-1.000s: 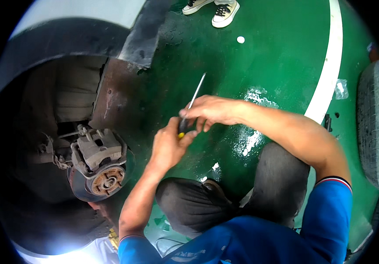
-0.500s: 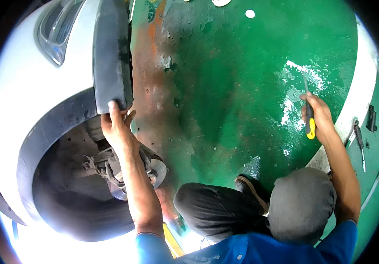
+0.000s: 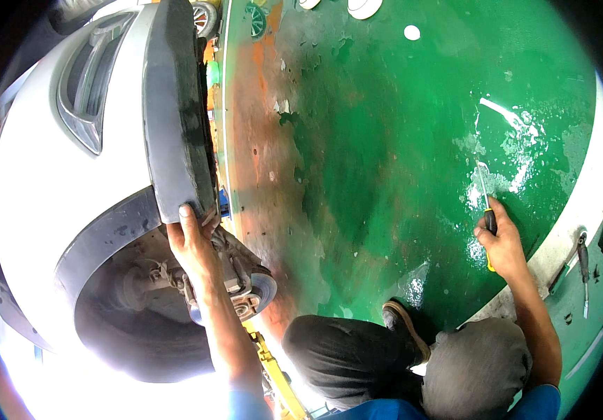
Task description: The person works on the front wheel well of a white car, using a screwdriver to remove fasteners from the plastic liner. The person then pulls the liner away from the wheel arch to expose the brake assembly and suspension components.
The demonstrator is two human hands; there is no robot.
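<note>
My left hand (image 3: 195,245) is closed around the corner of the dark grey bumper trim (image 3: 175,119) on a white car (image 3: 39,175). Its thumb presses on the outer face, and the other fingers go behind the edge, partly hidden. Just beneath it opens the wheel arch (image 3: 116,234), with no wheel in it; a brake disc (image 3: 263,290) shows there. My right hand (image 3: 503,243), held out over the green floor, grips a screwdriver (image 3: 490,221) with a black and yellow handle. The thin shaft points away from me and touches nothing that I can see.
Past my right arm, a ratchet-like tool (image 3: 583,269) and dark parts lie beyond a curved white band (image 3: 560,234). A yellow metal arm (image 3: 273,367) runs low beside the car. My bent knees (image 3: 480,364) fill the lower middle. White shoes (image 3: 364,7) show at the far edge.
The whole view has shifted, so the car and both hands sit lower in it. My right fingers now cover more of the screwdriver handle. My left hand keeps its hold on the trim.
</note>
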